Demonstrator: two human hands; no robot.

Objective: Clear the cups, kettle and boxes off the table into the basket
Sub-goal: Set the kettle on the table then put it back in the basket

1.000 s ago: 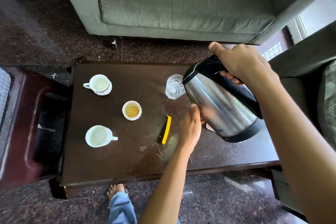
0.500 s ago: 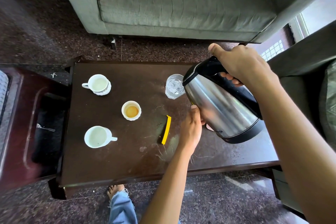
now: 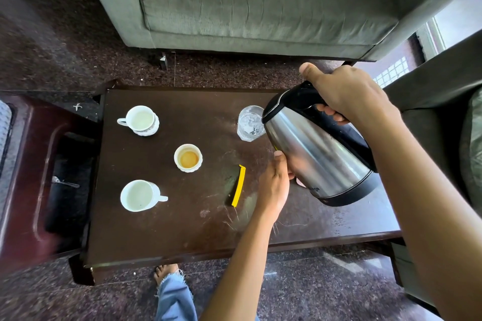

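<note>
kettle (image 3: 313, 159) unmoved in right hand (image 3: 347, 96) | scratched dark table (image 3: 182, 229) | grey sofa (image 3: 260, 8)

Over the last second, no measurable displacement. The kettle (image 3: 318, 164), the right hand (image 3: 347, 94) on its handle and the left hand (image 3: 273, 187) at its 9 o'clock flank all read unchanged.

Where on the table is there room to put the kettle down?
Bare table runs along the near edge, in front of the near cup and yellow clip. Also the far strip between the far cup and the glass. It is crowded by the glass, where the kettle hangs.
</note>
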